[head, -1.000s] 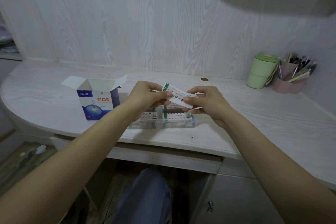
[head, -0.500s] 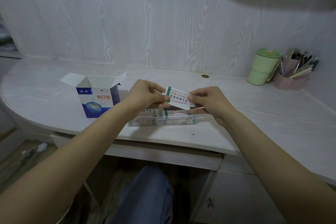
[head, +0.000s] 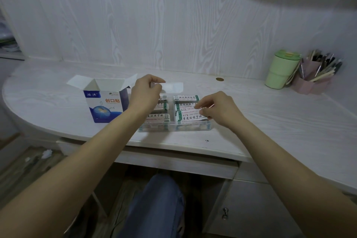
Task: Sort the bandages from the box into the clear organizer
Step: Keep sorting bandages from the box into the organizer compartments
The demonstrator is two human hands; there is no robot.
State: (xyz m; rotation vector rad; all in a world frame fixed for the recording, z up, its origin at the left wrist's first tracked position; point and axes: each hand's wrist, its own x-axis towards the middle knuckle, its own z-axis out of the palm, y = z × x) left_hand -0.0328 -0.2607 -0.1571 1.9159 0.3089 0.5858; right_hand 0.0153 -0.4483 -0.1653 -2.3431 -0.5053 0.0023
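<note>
**Pale wood-grain table, hands over the organizer**

Pale wood-grain table (head: 270,114) is carrying an open blue-and-white cardboard bandage box (head: 105,102) at centre left of the frame and a clear plastic compartment organizer (head: 190,128) just right of it, holding white-and-green wrapped bandages (head: 186,98). The left hand (head: 144,94) is pinching a plain white strip (head: 172,87) above the organizer's far edge. The right hand (head: 220,109) is pinching a wrapped bandage (head: 190,117) over the right compartments. A light green lidded cup (head: 280,71) is standing at upper right.
</note>
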